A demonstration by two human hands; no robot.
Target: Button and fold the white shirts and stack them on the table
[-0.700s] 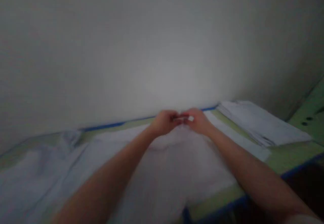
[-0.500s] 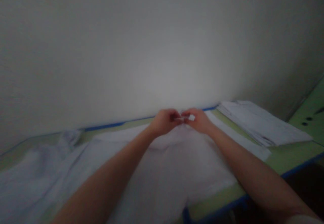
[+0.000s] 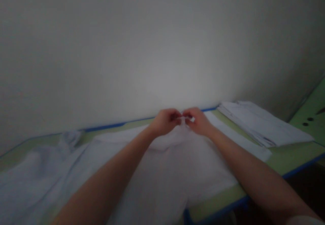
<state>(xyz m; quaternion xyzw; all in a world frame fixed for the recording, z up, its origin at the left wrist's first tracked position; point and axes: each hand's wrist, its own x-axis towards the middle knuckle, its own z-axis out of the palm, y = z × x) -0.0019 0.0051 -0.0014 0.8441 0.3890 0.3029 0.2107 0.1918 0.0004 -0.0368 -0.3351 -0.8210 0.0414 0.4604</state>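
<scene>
A large white cloth (image 3: 167,174) lies spread over the green table, its near part hanging past the front edge. At its far side, close to the wall, my left hand (image 3: 169,121) and my right hand (image 3: 196,121) almost meet. The fingers of both are closed in a pinch on the cloth's raised far edge. Blur and dim light hide exactly how the fabric sits between the fingertips.
A stack of folded white cloths (image 3: 264,123) lies at the right. Beside it runs a flat white strip (image 3: 238,137). Crumpled white fabric (image 3: 43,164) covers the left end of the blue-edged green table (image 3: 291,160). A pale wall (image 3: 157,48) rises behind.
My fingertips have shifted slightly at the cloth's far edge, with the pale bit between them now less visible. Both arms and the cloth stay nearly where they were.
</scene>
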